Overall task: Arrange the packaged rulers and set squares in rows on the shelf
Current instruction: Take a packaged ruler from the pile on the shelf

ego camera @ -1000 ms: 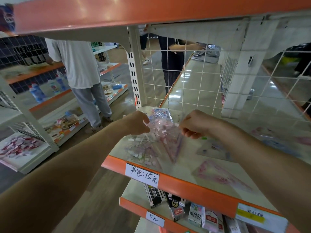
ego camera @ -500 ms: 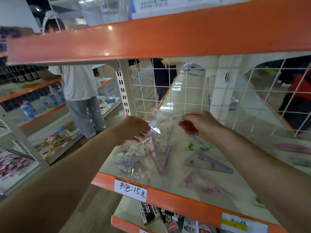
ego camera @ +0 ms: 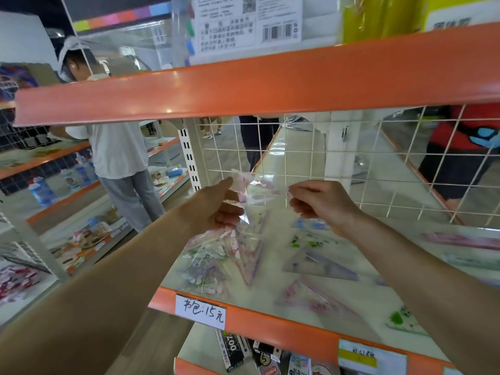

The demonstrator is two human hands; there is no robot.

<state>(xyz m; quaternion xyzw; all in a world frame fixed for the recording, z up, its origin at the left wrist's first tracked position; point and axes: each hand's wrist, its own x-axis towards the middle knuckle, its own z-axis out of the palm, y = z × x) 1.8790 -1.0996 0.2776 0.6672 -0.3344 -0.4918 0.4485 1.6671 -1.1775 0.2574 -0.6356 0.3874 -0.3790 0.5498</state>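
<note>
While the orange-edged shelf [ego camera: 284, 324] carries set-square packets [ego camera: 322, 263] lying flat on its cream top, one clear pink-printed packet [ego camera: 257, 192] hangs above its back left part, stretched between both hands: the left hand [ego camera: 216, 209] grips its left edge, the right hand [ego camera: 322, 204] pinches its upper right corner with curled fingers
</note>
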